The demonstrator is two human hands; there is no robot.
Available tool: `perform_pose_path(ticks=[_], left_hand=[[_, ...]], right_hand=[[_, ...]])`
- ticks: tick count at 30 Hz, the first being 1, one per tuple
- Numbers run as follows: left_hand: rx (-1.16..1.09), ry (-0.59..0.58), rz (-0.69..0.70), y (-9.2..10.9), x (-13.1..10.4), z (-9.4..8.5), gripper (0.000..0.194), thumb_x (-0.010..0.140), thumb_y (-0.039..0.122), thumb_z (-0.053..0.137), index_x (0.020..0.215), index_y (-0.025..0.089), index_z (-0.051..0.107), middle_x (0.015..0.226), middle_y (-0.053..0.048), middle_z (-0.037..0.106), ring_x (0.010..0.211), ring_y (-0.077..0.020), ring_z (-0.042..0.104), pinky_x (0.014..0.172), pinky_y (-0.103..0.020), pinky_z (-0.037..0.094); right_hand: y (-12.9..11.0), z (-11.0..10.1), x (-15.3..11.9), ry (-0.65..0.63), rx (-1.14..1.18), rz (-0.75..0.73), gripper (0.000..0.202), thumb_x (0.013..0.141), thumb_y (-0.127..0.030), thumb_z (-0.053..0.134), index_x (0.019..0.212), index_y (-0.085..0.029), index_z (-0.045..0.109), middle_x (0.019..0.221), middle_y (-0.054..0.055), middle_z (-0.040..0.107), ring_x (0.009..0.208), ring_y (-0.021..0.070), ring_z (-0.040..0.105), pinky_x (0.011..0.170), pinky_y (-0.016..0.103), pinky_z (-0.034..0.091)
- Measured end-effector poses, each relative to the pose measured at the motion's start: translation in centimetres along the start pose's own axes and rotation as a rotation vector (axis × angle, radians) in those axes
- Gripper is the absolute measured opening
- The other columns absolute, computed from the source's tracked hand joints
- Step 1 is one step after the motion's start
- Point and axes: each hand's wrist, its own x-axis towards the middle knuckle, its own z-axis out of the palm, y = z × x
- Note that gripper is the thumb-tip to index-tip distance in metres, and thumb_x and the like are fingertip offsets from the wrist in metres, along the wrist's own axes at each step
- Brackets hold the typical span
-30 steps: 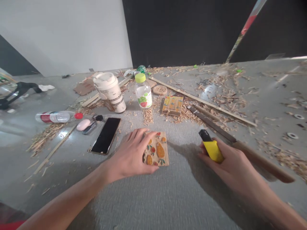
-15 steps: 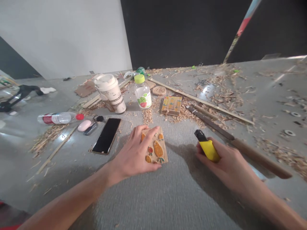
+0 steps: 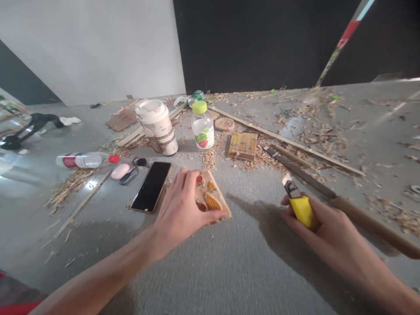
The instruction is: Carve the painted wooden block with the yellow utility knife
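Observation:
My left hand (image 3: 180, 214) is closed on a small wooden block (image 3: 220, 196), thumb along its near edge and fingers over its far left side. Raised fruit shapes in orange and red stand out on the block's top, partly covered by the hand. The block looks turned at an angle to the table. To the right, my right hand (image 3: 331, 232) grips a yellow utility knife (image 3: 304, 211) with a black front end. A short bright blade tip points up and away from me, well apart from the block.
Beyond the hands stand a lidded paper cup (image 3: 161, 131), a clear bottle (image 3: 202, 129) and a painted wooden block (image 3: 243, 145). A phone (image 3: 151, 187) lies left of my left hand. A long wooden-handled file (image 3: 357, 214) lies beside my right hand. Wood shavings (image 3: 308, 140) are scattered around.
The block has turned in my left hand, and my fingers cover more of its far left side. The knife is tipped so that its blade tip shows. The view has shifted slightly left.

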Motion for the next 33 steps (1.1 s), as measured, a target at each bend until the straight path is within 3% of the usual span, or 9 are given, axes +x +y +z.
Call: perform_pose_path(ticks=[3, 6, 8, 12, 15, 20, 23, 28, 33], left_hand=[[-0.105, -0.026, -0.093, -0.1, 0.5, -1.7, 0.052, 0.072, 0.045, 0.095, 0.097, 0.024, 0.054, 0.089, 0.003, 0.066, 0.078, -0.0193, 0.065, 0.068, -0.033, 0.052], [-0.176, 0.063, -0.095, -0.2, 0.6, -2.7, 0.042, 0.082, 0.036, 0.087, 0.080, 0.023, 0.048, 0.063, 0.010, 0.047, 0.055, -0.0099, 0.046, 0.054, -0.025, 0.037], [-0.226, 0.153, -0.083, -0.2, 0.4, -2.5, 0.036, 0.085, 0.034, 0.084, 0.083, 0.024, 0.049, 0.063, 0.010, 0.044, 0.053, -0.0085, 0.042, 0.050, -0.023, 0.035], [-0.319, 0.241, -0.032, 0.0, -0.3, -0.3, 0.034, 0.087, 0.035, 0.083, 0.105, 0.027, 0.055, 0.085, 0.007, 0.063, 0.053, -0.0066, 0.050, 0.051, -0.021, 0.045], [-0.300, 0.282, 0.080, 0.0, -0.7, 1.5, 0.038, 0.090, 0.035, 0.082, 0.114, 0.027, 0.055, 0.094, 0.004, 0.071, 0.056, -0.0079, 0.061, 0.055, -0.021, 0.053], [-0.152, 0.338, 0.298, -0.3, -1.1, 2.3, 0.030, 0.098, 0.033, 0.075, 0.119, 0.026, 0.054, 0.085, 0.004, 0.073, 0.061, -0.0105, 0.069, 0.056, -0.021, 0.056], [-0.116, 0.331, 0.373, -0.4, -1.1, 2.1, 0.024, 0.099, 0.030, 0.074, 0.115, 0.026, 0.056, 0.088, 0.003, 0.075, 0.068, -0.0111, 0.072, 0.062, -0.021, 0.058], [-0.170, 0.285, 0.417, -0.5, -0.9, 1.9, 0.023, 0.097, 0.024, 0.076, 0.111, 0.025, 0.058, 0.084, 0.004, 0.071, 0.071, -0.0103, 0.070, 0.057, -0.019, 0.053], [-0.230, 0.255, 0.389, -0.7, -0.8, 1.8, 0.026, 0.093, 0.018, 0.080, 0.103, 0.024, 0.057, 0.088, 0.003, 0.073, 0.077, -0.0115, 0.072, 0.063, -0.020, 0.056]], right_hand=[[-0.3, -0.1, 0.1, -0.004, 0.017, -0.012, 0.032, 0.098, -0.058, 0.059, 0.101, -0.026, 0.064, 0.086, 0.003, 0.076, 0.067, 0.0211, 0.066, 0.057, 0.033, 0.051], [-1.1, -0.2, 0.4, -0.004, 0.017, -0.027, 0.030, 0.100, -0.055, 0.057, 0.101, -0.026, 0.062, 0.089, 0.004, 0.076, 0.069, 0.0207, 0.066, 0.059, 0.033, 0.050], [-2.2, -0.3, 0.7, -0.007, 0.023, -0.053, 0.026, 0.101, -0.050, 0.056, 0.101, -0.025, 0.061, 0.088, 0.004, 0.074, 0.067, 0.0188, 0.064, 0.059, 0.032, 0.048], [-5.4, -0.2, 1.5, -0.109, -0.037, -0.156, 0.016, 0.100, -0.040, 0.052, 0.099, -0.025, 0.053, 0.066, -0.003, 0.062, 0.054, 0.0161, 0.055, 0.053, 0.030, 0.037], [-7.0, 0.4, 2.1, -0.153, -0.131, -0.235, 0.010, 0.097, -0.031, 0.046, 0.105, -0.025, 0.048, 0.063, -0.005, 0.056, 0.051, 0.0165, 0.053, 0.053, 0.030, 0.033], [-5.5, 1.6, 2.4, -0.009, -0.149, -0.380, 0.023, 0.096, -0.021, 0.042, 0.115, -0.022, 0.053, 0.083, 0.003, 0.068, 0.059, 0.0163, 0.057, 0.058, 0.029, 0.040], [-3.9, 1.6, 2.3, -0.010, -0.181, -0.438, 0.013, 0.100, -0.026, 0.046, 0.106, -0.023, 0.056, 0.082, 0.002, 0.067, 0.059, 0.0149, 0.056, 0.057, 0.027, 0.040], [-3.4, 1.4, 2.2, -0.023, -0.228, -0.445, 0.031, 0.104, -0.048, 0.052, 0.084, -0.024, 0.050, 0.070, -0.001, 0.060, 0.054, 0.0140, 0.051, 0.052, 0.028, 0.031], [-3.7, 1.6, 2.5, -0.025, -0.129, -0.384, 0.041, 0.110, -0.039, 0.035, 0.073, -0.025, 0.045, 0.061, -0.001, 0.055, 0.048, 0.0122, 0.047, 0.052, 0.029, 0.029]])
